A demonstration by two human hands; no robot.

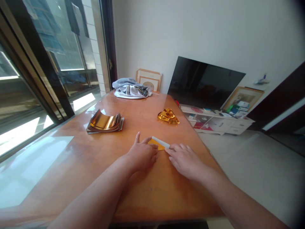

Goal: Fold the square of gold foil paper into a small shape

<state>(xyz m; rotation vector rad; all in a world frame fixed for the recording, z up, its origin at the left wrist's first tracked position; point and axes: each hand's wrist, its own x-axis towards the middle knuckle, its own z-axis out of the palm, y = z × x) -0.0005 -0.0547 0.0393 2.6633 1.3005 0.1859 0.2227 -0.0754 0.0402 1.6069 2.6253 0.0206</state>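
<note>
On the brown table, a small folded sheet of gold paper (160, 144) lies between my hands, with a pale strip along its upper edge. My left hand (143, 152) rests over its left end. The thumb sticks up apart from the fingers, which press down on the paper. At the right end, my right hand (184, 159) has its thumb and forefinger closed on the paper's tip. The other fingers of that hand lie bent beside them. Beyond my left hand sits a curved stack of shiny gold sheets (105, 122). Further off to the right is a crumpled piece of gold foil (168, 116).
Bundled grey cloth (131, 88) lies at the table's far end. A pale sheet or bright patch (33, 168) covers the left side. The table's right edge borders the floor; a television (202, 82) stands on a white cabinet (219, 122) beyond. Glass doors are on the left.
</note>
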